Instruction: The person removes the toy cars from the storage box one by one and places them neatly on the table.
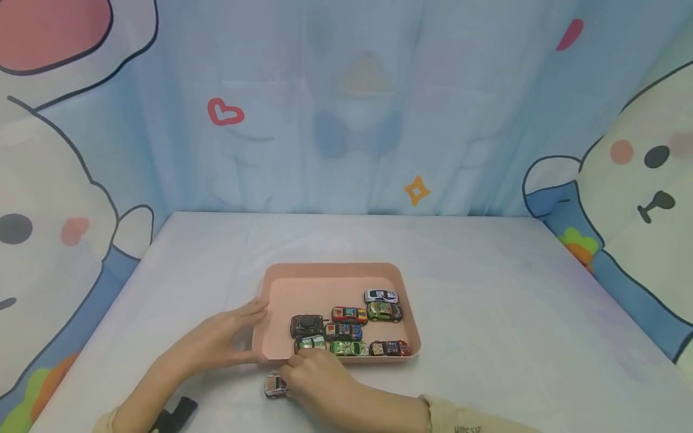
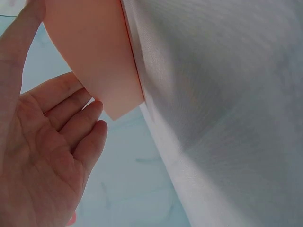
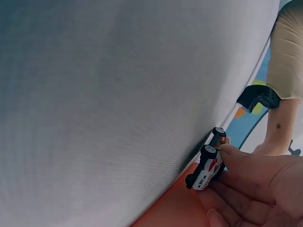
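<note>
At the near side of a pink tray (image 1: pixel 314 276), my right hand (image 1: pixel 325 379) pinches a small toy car (image 3: pixel 208 165) with white sides and dark wheels between thumb and fingers. In the head view only the left end of this car sticks out past the hand, low over the table just outside the tray's near rim. My left hand (image 1: pixel 222 340) rests against the tray's left side, thumb by the near corner and relaxed fingers (image 2: pixel 85 118) along the outer wall. Inside the tray stand a black car (image 1: pixel 307 325), a red and yellow car (image 1: pixel 349 314), a blue car (image 1: pixel 343 332) and several others.
A white cloth (image 1: pixel 487 288) covers the table. Along the tray's near wall sits a row of cars, among them a green one (image 1: pixel 349 349). A black strap (image 1: pixel 175 415) is on the left forearm. A printed blue curtain (image 1: pixel 460 120) hangs behind.
</note>
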Motion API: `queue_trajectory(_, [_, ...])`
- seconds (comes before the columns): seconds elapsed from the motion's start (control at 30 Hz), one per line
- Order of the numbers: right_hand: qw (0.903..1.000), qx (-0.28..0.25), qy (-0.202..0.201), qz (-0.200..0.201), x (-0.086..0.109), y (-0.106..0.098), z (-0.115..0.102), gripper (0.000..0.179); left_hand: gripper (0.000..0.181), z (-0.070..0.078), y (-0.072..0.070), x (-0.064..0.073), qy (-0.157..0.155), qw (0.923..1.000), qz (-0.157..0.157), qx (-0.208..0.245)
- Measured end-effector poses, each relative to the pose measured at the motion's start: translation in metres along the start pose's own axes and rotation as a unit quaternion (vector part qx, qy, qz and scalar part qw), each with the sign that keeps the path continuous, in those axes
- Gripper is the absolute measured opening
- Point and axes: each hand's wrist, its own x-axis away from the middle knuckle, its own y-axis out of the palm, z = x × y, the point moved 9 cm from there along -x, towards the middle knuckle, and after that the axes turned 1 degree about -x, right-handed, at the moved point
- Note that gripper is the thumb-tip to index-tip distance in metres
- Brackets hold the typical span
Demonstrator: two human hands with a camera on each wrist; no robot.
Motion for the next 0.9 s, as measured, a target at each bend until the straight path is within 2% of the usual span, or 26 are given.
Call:
queue_trajectory(0.3, [0.9993, 0.032, -0.015, -0.007, 0.000, 0.003, -0.004, 0.009, 0.086, 0.001, -0.001, 0.000, 0.000, 1.0000, -0.004, 0.007])
queue_trajectory(0.5, [0.9985, 0.040, 0.002, -0.037, 0.001, 0.008, -0.002, 0.011, 0.084, 0.000, 0.000, 0.000, -0.001, 1.0000, -0.002, 0.009])
queue_trajectory(0.63, [0.9987, 0.031, 0.017, -0.036, -0.001, 0.009, 0.001, 0.008, 0.086, -0.001, 0.000, 0.000, -0.002, 1.0000, -0.002, 0.009])
queue_trajectory(0.8, [0.9986, -0.025, 0.037, -0.028, 0.001, -0.001, 0.007, 0.009, 0.087, -0.002, 0.001, -0.001, -0.001, 1.0000, -0.003, 0.009])
queue_trajectory(0.9, [0.9927, -0.110, 0.039, -0.030, 0.006, -0.011, 0.015, 0.011, 0.087, -0.001, 0.001, -0.001, 0.000, 1.0000, -0.006, 0.006])
